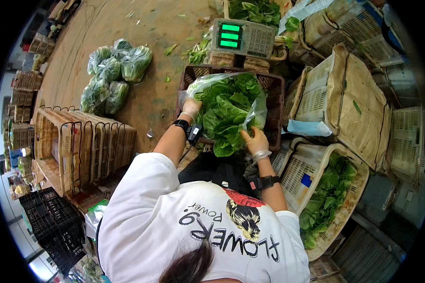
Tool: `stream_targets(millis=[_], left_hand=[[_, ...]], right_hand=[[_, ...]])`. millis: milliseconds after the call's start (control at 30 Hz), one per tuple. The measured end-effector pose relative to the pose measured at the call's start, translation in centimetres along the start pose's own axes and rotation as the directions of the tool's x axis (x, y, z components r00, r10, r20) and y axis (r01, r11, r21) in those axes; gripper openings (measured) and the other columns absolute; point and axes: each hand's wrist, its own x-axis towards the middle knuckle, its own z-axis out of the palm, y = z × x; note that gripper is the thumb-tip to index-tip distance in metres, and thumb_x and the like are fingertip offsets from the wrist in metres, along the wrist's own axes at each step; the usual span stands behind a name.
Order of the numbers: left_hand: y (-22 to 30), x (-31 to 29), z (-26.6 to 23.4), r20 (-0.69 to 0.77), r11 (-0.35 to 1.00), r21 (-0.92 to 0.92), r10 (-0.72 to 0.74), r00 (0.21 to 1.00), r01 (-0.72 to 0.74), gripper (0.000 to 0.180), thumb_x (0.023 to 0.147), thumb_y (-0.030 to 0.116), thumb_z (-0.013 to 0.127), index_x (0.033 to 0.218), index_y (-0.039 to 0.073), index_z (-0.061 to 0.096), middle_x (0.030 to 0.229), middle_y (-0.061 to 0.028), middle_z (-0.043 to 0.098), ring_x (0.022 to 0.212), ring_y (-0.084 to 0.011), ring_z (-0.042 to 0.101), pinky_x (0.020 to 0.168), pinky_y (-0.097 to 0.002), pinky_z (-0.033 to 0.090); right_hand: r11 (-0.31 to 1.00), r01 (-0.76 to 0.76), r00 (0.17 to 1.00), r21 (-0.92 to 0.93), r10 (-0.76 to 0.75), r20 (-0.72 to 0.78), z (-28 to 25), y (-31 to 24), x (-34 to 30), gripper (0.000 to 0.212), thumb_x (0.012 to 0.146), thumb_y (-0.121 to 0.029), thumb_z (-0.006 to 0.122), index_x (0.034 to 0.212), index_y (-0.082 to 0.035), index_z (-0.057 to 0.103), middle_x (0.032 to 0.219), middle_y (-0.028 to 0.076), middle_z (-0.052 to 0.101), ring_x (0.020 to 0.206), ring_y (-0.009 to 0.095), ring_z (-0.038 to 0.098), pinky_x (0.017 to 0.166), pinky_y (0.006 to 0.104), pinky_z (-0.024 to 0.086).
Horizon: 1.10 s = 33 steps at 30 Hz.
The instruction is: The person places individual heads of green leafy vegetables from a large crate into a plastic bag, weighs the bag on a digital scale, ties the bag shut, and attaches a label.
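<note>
Leafy green lettuce [229,111] fills a clear plastic bag [257,113] with its mouth turned toward me. My left hand [191,106], in a thin see-through glove, is closed on the bag's left side, against the leaves. On the lower right, my right hand [256,142], gloved the same way, pinches the bag's edge beside the outer leaves. Under the bag is a dark reddish-brown plastic crate [275,94]; the bag hides most of its inside. Parts of both hands' fingers are hidden by plastic and leaves.
A scale display [243,38] with green lit digits stands just beyond the crate. Several bagged greens [109,69] lie on the floor at far left. Nested cream crates [82,146] stand left; another crate [359,198] of greens sits right, below stacked covered crates [359,101].
</note>
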Motion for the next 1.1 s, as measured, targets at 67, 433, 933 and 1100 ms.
stream_targets(millis=[67,433,933,1100], left_hand=[[-5.8,2.2,5.7,-0.17,0.975,0.22,0.006,0.985,0.032,0.018,0.073,0.01,0.052,0.078,0.0,0.066,0.086,-0.0188,0.063,0.082,-0.0294,0.062,0.072,-0.0376,0.05],[-9.7,0.1,-8.1,0.54,0.771,0.443,0.178,0.823,-0.457,0.033,0.091,0.018,0.028,0.117,0.015,0.049,0.109,0.0015,0.054,0.096,-0.0088,0.052,0.085,-0.0235,0.039],[-9.3,-0.1,-7.7,0.226,0.947,-0.278,-0.099,0.969,0.161,0.036,0.084,0.032,0.043,0.092,0.002,0.062,0.086,-0.0183,0.062,0.081,-0.0298,0.059,0.069,-0.0368,0.046],[-10.7,-1.7,-5.8,0.038,0.954,-0.287,-0.082,0.996,0.09,0.027,0.082,0.021,0.044,0.095,0.006,0.063,0.091,-0.0176,0.062,0.082,-0.0334,0.059,0.069,-0.0387,0.046]], right_hand=[[0.993,0.103,0.993,-0.062,-0.099,0.058,1.6,-1.5,1.4,0.044,0.08,-0.038,0.052,0.105,-0.002,0.059,0.103,0.02,0.058,0.093,0.034,0.055,0.079,0.0412,0.044],[0.924,-0.004,0.999,0.382,-0.011,0.037,-0.6,1.5,-0.4,0.027,0.081,-0.025,0.054,0.092,-0.002,0.064,0.081,0.015,0.063,0.071,0.027,0.06,0.066,0.0329,0.047],[0.528,0.687,0.726,-0.499,-0.512,0.458,9.8,-19.3,10.3,0.041,0.082,-0.029,0.045,0.118,-0.009,0.047,0.128,0.01,0.039,0.117,0.027,0.036,0.094,0.043,0.031],[0.524,0.556,0.792,-0.645,-0.1,0.602,13.5,-16.1,14.8,0.077,0.081,-0.047,0.049,0.139,-0.013,0.012,0.146,0.007,0.005,0.134,0.027,0.005,0.106,0.0481,0.012]])
